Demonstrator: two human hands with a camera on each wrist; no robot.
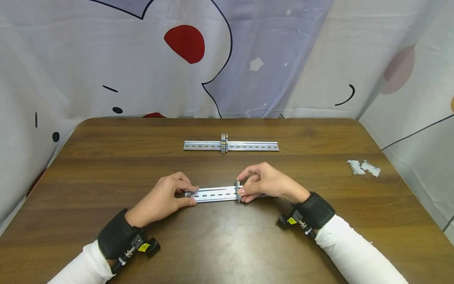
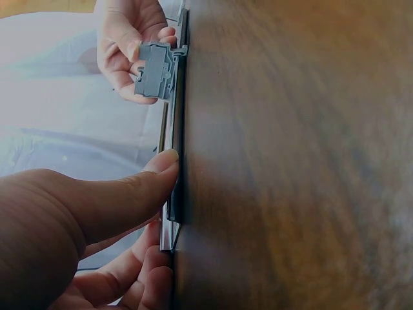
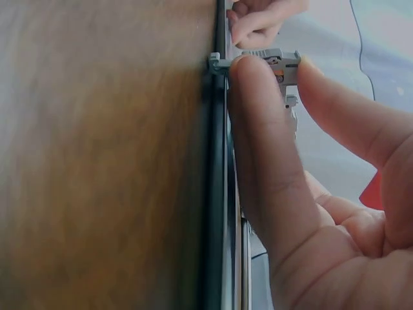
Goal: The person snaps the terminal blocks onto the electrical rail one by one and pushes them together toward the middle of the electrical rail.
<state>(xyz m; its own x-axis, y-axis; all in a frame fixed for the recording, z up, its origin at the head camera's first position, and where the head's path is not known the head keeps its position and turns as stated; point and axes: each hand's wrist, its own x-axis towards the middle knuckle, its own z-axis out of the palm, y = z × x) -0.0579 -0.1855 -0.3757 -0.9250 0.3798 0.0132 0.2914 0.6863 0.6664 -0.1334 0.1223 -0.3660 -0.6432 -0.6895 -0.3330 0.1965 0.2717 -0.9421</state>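
A slotted metal DIN rail [image 1: 216,194] lies across the table in front of me. My left hand [image 1: 161,199] pinches its left end between thumb and fingers. Partway along the rail, my right hand [image 1: 267,183] holds a thin grey terminal block [image 1: 238,191] upright between thumb and fingers. In the left wrist view the flat side of this terminal block [image 2: 155,72] faces me, its foot against the rail [image 2: 174,142]. The right wrist view shows the block [image 3: 284,68] partly covered by fingers. My right hand hides part of the rail's right side.
Farther back lies a second DIN rail [image 1: 255,146] with several terminal blocks [image 1: 224,143] clustered near its middle. Two loose pale terminal blocks [image 1: 356,167] lie by the right edge of the brown wooden table [image 1: 227,244]. A printed cloth [image 1: 269,47] hangs behind the table.
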